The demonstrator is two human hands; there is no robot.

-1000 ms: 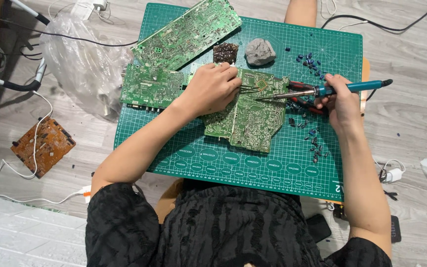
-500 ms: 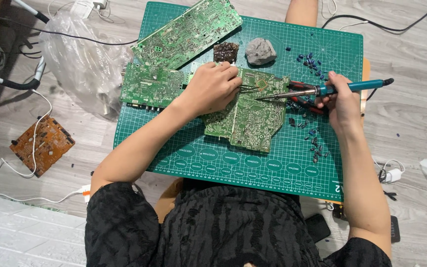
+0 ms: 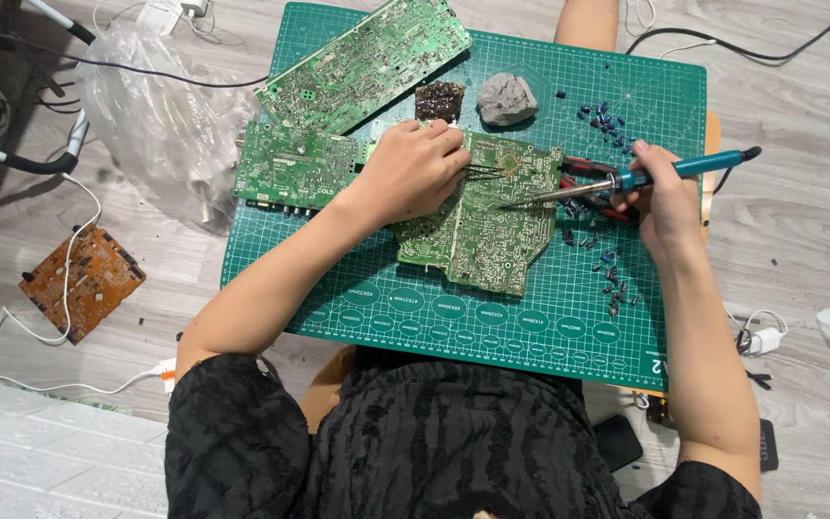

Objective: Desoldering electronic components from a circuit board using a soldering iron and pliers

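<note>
At the far left, around nine o'clock, an orange-brown circuit board (image 3: 82, 280) lies on the wooden floor with a white cable (image 3: 26, 336) looping past it, and a crumpled clear plastic bag (image 3: 160, 115) sits toward eleven. On the green cutting mat (image 3: 492, 327), two more green boards (image 3: 362, 62) lie at about twelve o'clock. The left hand (image 3: 410, 173) rests on the green circuit board (image 3: 482, 216) at the mat's centre, fingers pressed together on fine tweezers (image 3: 482, 171) whose tips point to three o'clock. From the right, the right hand (image 3: 660, 197) pinches a teal-handled soldering iron (image 3: 626, 180), its tip touching the board just beside the tweezers. Small blue components (image 3: 607, 120) lie scattered at two and four o'clock. This looks like desoldering a part: next seems to call for steady heat and a gentle tweezer pull.
</note>
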